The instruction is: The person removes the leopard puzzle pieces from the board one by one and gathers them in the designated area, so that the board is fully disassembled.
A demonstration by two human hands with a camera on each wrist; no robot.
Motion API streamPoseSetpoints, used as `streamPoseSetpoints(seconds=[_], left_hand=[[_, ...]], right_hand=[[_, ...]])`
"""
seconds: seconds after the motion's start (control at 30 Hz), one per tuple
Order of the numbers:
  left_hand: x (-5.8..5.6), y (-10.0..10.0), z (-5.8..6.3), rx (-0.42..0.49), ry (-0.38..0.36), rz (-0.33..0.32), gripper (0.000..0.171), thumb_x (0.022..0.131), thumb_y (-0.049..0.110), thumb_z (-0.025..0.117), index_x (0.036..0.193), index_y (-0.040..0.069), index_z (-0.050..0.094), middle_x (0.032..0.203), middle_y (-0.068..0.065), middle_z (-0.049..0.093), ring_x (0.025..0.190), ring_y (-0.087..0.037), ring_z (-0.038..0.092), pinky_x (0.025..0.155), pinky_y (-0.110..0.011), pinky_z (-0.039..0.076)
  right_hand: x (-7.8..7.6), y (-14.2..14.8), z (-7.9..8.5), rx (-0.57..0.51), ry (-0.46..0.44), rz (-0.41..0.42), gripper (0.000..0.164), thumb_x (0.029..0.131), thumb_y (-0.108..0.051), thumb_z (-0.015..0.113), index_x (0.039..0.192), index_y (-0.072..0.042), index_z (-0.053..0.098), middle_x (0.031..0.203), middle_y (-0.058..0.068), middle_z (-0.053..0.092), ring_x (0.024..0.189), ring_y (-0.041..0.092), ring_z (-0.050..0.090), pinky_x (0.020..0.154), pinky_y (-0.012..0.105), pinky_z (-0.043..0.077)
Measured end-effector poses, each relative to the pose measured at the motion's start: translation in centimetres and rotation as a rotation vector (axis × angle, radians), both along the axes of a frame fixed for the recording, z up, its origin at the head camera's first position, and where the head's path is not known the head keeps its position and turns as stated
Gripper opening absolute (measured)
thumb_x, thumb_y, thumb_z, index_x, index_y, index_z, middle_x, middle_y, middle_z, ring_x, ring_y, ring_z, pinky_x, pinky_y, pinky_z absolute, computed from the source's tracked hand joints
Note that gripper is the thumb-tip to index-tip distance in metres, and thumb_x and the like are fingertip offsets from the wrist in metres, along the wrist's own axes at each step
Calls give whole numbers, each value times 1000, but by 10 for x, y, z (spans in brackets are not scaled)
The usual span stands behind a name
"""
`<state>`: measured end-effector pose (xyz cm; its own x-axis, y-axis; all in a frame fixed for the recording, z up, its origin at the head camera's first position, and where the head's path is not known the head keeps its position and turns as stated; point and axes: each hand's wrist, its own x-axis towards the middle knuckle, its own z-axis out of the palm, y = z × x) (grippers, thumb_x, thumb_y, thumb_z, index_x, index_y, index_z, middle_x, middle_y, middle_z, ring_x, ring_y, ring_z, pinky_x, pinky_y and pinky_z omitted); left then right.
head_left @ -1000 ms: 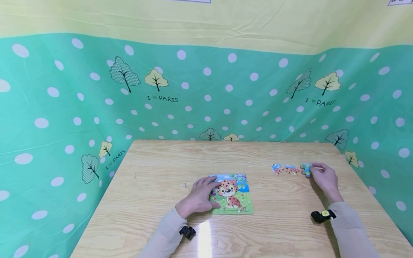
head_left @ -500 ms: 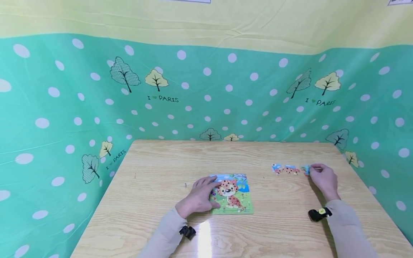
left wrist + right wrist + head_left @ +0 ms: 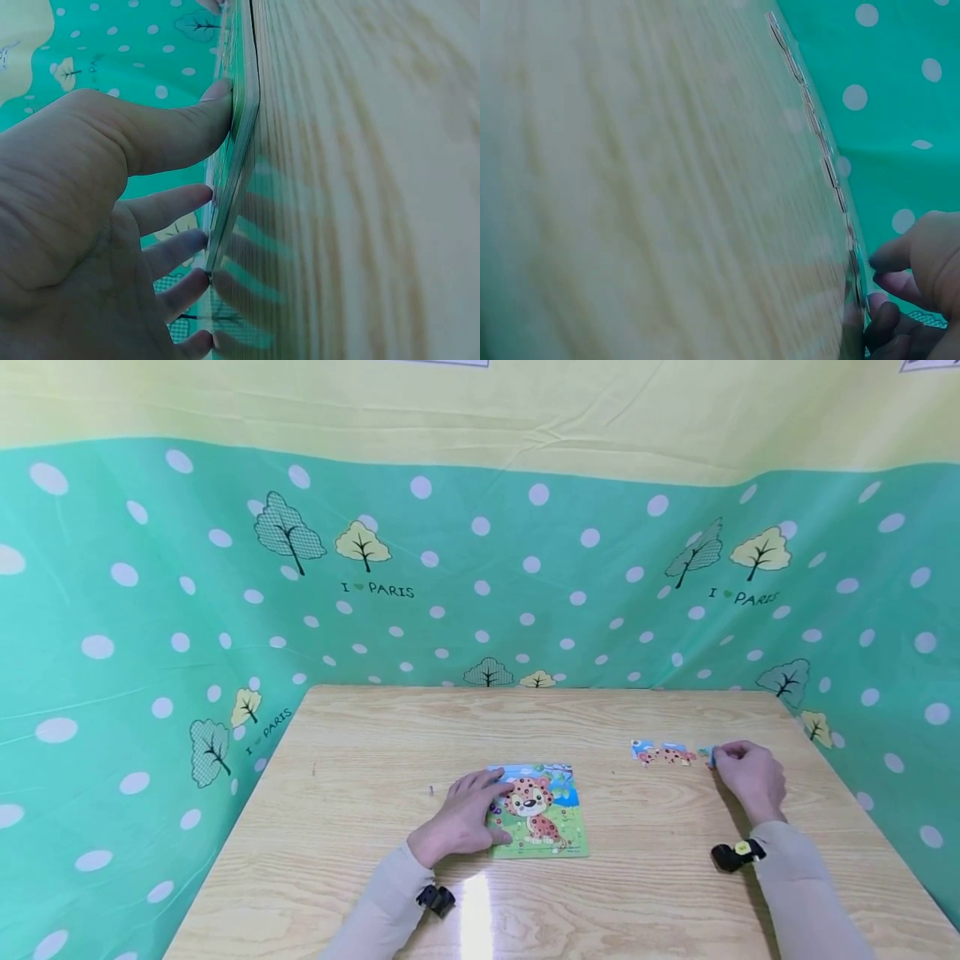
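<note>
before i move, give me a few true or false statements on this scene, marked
The left hand touches the leopard puzzle. True.
The left hand hides the whole leopard puzzle. False: it covers only part of the left side.
The right hand is at the right end of the jigsaw strip. True.
In the head view, the jigsaw strip lies left of the leopard puzzle. False: it lies to the right.
The tabletop is wood-grained. True.

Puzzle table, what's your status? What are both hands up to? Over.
Left hand touching animal puzzle. Right hand at end of puzzle pieces, grip unclear. No obstacle seen between puzzle and pieces.
</note>
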<state>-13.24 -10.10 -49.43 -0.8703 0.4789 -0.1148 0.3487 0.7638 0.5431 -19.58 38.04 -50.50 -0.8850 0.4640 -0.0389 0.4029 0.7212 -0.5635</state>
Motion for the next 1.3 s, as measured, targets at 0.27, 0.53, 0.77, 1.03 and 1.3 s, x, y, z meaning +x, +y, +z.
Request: streamPoseSetpoints(seconds=[0.27,0.53,0.77,1.03,1.3], left_hand=[[-1,1,1,6,-5,0,82,88,36,86,159,14,50,175,-10,33,162,-40,26,133,-64,18],[-2,1,1,10,1,-3,83,88,36,86,159,14,50,175,-11,32,161,-40,27,133,-64,17],[-3,0,0,-6,7,-7,82,89,38,85,160,16,49,175,-10,31,162,-39,26,133,-64,18],[-2,-1,-2,1,2,-3,83,88,37,86,159,15,50,175,-11,31,161,-40,26,133,-65,18],[-1,-1,-2,18,4,-9,84,88,38,86,159,13,50,175,-11,33,161,-41,27,132,-66,18]], right_hand=[[-2,1,2,28,-60,41,53,106,-49,57,127,-2,68,120,25,69,91,35,64,64,41,42],[-3,4,3,-9,22,80,61,108,-51,51,132,3,67,124,30,70,98,40,66,70,40,45],[2,-24,12,-89,118,200,53,108,-44,57,129,3,70,108,18,73,83,20,62,67,28,48],[11,-77,12,-116,164,364,37,105,-31,66,122,1,73,104,16,75,83,17,66,68,23,52],[23,-131,6,-132,195,476,19,101,-19,71,110,-3,78,100,12,78,87,19,65,78,27,52]])
